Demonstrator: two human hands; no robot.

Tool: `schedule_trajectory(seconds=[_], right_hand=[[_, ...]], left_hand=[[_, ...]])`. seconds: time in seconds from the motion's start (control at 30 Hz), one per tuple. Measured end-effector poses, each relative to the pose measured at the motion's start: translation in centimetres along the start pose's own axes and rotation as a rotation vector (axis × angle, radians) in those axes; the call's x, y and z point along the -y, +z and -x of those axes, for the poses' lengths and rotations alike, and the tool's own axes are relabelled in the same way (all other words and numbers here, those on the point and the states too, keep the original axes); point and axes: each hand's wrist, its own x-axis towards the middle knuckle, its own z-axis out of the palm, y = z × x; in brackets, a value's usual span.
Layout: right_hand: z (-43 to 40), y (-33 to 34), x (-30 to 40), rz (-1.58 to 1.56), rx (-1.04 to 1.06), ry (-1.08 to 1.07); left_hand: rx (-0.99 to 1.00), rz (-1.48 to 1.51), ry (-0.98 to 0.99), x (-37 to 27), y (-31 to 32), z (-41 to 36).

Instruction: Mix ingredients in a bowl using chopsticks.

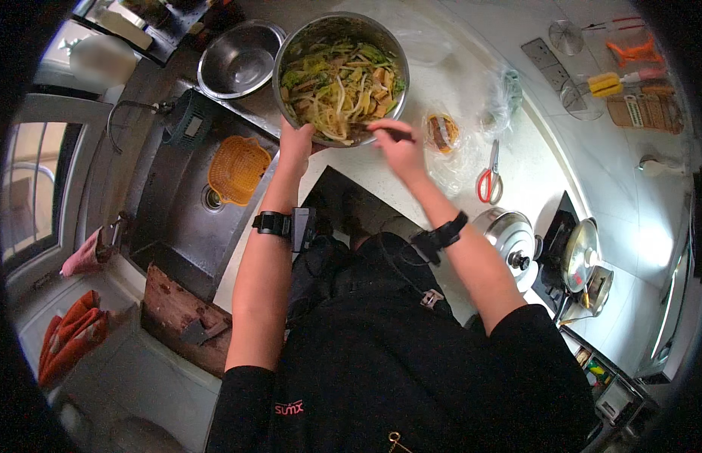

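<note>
A deep stainless-steel bowl (400, 54) is tilted towards me at the top middle. Inside it is a mix of leafy greens, pale noodle-like or sprout strands and tan chunks (342, 85). My left hand (296, 148) grips its near left rim, the thumb on the side facing me. In my right hand (400, 148) is a dark, thin utensil (400, 135), likely chopsticks. Its far end goes into the food at the near right of the bowl, blurred, so its tip cannot be made out.
A second steel bowl (240, 59) stands left of the first. The sink (178, 192) holds a yellow plastic basket (240, 170). Right of my hand lie a plastic-wrapped package (443, 134) and scissors (489, 180), near a lidded pot (501, 232). A cleaver (203, 331) rests on a wooden board (175, 306).
</note>
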Motion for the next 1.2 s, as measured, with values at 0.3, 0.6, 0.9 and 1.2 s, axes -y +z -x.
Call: schedule_trajectory(seconds=[0.3,0.6,0.9,1.2], right_hand=[[0.2,-0.3,1.0,-0.021,0.043,0.031],[0.1,1.0,0.1,0.016,0.019,-0.091],[-0.3,0.4,-0.2,0.106,0.035,-0.167],[-0.8,-1.6,0.8,0.135,-0.040,-0.107]], left_hand=[[-0.003,-0.111,0.055,-0.6,1.0,0.2],[0.007,-0.053,-0.003,0.2,0.7,-0.5],[-0.048,-0.029,0.003,0.9,0.8,-0.5],[-0.090,-0.126,0.212,3.3,-1.0,-3.3]])
